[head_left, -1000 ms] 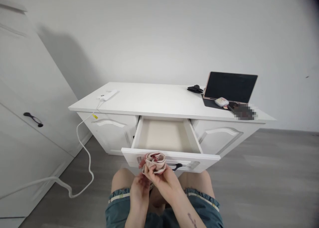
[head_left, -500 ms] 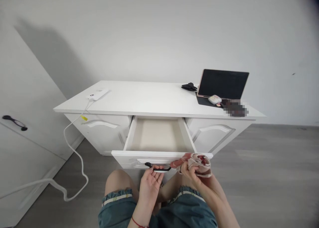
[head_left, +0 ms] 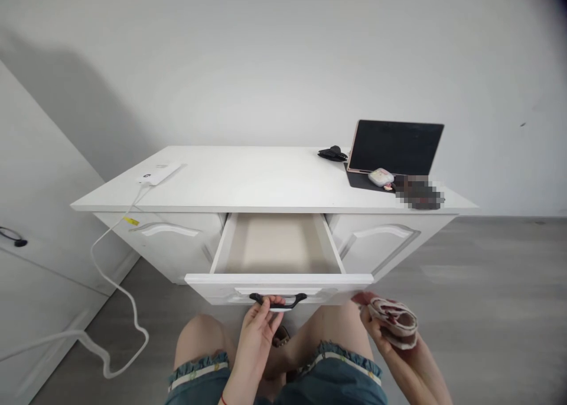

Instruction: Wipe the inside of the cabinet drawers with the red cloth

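— Start nearest the person: what are the hands doing?

— The left hand point(head_left: 259, 328) has its fingers curled up under the black handle point(head_left: 278, 301) on the drawer front, gripping it. The right hand point(head_left: 384, 333) is off to the right of the drawer point(head_left: 277, 252), below its front corner, closed around a rolled pink and cream cloth point(head_left: 396, 320).

— So how far along would you say things are?

— The drawer is pulled well out and its pale bottom is bare, so the opening looks done. The cloth is not in it yet; it sits in the hand, beside the drawer and apart from it. By my reading, putting it inside and shutting the drawer are what is left.

— And beyond the drawer?

— The white desk point(head_left: 266, 186) above it carries a white charger block point(head_left: 158, 173) back left of the drawer, its cable point(head_left: 113, 287) trailing down to the floor. Back right of the drawer stand a dark tablet point(head_left: 394, 147), a small black clip point(head_left: 332, 153) and a little white case point(head_left: 381, 177).
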Demonstrator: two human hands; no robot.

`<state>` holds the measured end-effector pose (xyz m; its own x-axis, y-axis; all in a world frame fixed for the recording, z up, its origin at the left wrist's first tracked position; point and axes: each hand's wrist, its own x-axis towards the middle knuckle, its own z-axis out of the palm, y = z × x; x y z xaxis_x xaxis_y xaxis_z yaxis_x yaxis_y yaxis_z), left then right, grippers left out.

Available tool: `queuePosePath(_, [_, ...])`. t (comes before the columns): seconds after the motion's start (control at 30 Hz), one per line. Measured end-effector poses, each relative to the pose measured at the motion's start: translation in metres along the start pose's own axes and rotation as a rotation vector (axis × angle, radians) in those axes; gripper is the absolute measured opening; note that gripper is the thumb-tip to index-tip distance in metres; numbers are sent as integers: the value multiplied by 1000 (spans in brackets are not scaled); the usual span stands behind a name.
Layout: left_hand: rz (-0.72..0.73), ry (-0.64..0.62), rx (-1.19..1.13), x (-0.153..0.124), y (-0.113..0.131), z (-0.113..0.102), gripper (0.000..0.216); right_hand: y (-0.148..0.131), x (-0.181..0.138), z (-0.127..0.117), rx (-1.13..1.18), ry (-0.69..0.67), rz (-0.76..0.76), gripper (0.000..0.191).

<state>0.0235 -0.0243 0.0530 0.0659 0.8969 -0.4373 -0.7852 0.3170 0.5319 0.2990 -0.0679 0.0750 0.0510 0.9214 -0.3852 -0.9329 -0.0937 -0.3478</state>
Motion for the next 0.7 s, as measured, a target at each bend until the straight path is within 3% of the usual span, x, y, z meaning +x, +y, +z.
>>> queuePosePath(0.13, [43, -40, 28, 25, 10, 13, 6, 21, 12, -5, 16, 23, 17, 19])
queuePosePath(0.3, [58, -45, 93, 67, 26, 34, 5, 45, 17, 7, -38, 3, 47, 17])
queuePosePath(0.5, [65, -58, 112, 117, 38, 53, 15, 60, 13, 16, 52, 189, 144, 25])
queuePosePath(0.7, [78, -89, 115, 144, 45, 61, 16, 71, 15, 2, 105, 226, 240, 15])
